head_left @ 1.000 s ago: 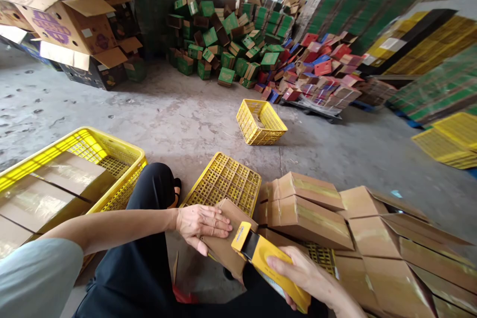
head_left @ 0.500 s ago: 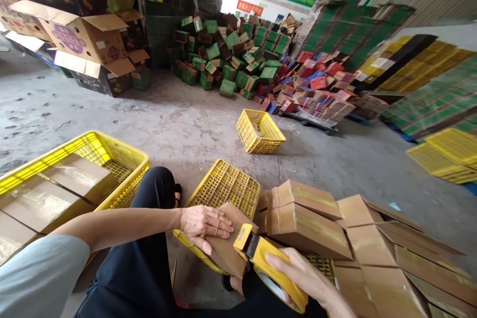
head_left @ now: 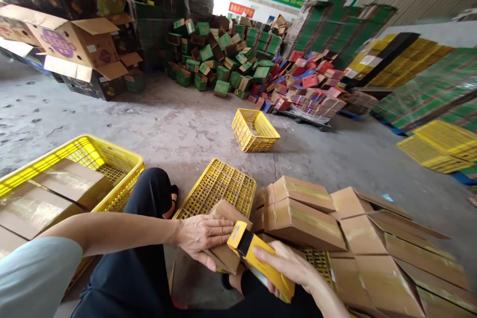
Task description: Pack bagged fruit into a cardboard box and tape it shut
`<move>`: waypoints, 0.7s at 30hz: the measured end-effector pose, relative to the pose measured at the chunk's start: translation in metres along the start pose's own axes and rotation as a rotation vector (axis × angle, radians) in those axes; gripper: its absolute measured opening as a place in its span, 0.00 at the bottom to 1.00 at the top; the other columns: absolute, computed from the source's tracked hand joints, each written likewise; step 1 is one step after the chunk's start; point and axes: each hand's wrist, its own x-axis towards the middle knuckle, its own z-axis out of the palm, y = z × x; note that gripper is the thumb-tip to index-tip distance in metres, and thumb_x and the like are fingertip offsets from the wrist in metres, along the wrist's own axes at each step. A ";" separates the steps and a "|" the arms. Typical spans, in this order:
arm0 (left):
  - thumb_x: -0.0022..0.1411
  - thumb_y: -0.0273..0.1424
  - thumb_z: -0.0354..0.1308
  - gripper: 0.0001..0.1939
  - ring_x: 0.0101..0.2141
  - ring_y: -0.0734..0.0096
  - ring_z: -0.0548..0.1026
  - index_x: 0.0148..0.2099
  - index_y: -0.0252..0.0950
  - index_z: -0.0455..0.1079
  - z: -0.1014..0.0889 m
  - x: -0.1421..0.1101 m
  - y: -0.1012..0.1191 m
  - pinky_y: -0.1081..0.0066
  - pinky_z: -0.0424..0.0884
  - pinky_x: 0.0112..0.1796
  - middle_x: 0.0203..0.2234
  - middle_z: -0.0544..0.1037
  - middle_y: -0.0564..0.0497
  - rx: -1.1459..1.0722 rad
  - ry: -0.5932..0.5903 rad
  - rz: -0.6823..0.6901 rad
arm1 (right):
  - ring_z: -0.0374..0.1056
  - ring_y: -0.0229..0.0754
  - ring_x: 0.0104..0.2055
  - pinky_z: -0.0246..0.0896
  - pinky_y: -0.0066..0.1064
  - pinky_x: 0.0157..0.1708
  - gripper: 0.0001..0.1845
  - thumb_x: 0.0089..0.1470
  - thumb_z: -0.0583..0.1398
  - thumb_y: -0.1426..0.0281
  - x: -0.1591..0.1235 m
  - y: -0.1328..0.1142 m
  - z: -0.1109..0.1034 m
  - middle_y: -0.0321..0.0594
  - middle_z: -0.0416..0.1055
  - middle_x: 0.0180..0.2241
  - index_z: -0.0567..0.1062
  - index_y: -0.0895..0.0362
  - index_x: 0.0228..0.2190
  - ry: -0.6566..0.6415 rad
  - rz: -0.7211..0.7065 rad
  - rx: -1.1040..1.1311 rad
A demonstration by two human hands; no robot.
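My left hand (head_left: 204, 238) lies flat on a small brown cardboard box (head_left: 228, 212), its fingers stretched toward the right. The box rests on an upturned yellow plastic crate (head_left: 219, 184) between my knees. In my right hand (head_left: 285, 263) is a yellow tape dispenser (head_left: 274, 271), my fingers wrapped round its body. The dispenser's front end is at the box's right side, close to my left fingertips. Whether tape touches the cardboard there I cannot make out.
Taped cardboard boxes (head_left: 301, 218) are stacked close on my right. A yellow crate (head_left: 122, 154) holding taped boxes stands on my left. Ahead on the floor is another yellow crate (head_left: 257, 131). Behind it lie heaps of green cartons (head_left: 223, 62) and red cartons (head_left: 309, 82).
The tape dispenser in my right hand has shifted slightly left and tipped, so its tape roll shows less. My left hand stays on the box. The view has turned slightly.
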 end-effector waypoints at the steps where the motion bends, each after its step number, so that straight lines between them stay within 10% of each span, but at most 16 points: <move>1: 0.74 0.60 0.45 0.49 0.73 0.47 0.59 0.74 0.20 0.57 0.000 0.001 0.000 0.56 0.58 0.71 0.70 0.65 0.28 0.008 -0.011 -0.004 | 0.72 0.38 0.15 0.64 0.23 0.16 0.38 0.50 0.61 0.32 0.000 0.000 0.000 0.37 0.78 0.18 0.74 0.57 0.32 0.002 -0.008 -0.003; 21: 0.73 0.63 0.44 0.51 0.73 0.52 0.59 0.75 0.22 0.57 -0.001 0.000 -0.014 0.59 0.54 0.73 0.71 0.62 0.34 -0.088 -0.064 -0.012 | 0.76 0.42 0.19 0.65 0.22 0.16 0.40 0.47 0.62 0.29 -0.010 0.012 -0.010 0.37 0.77 0.18 0.72 0.55 0.34 0.051 0.038 -0.009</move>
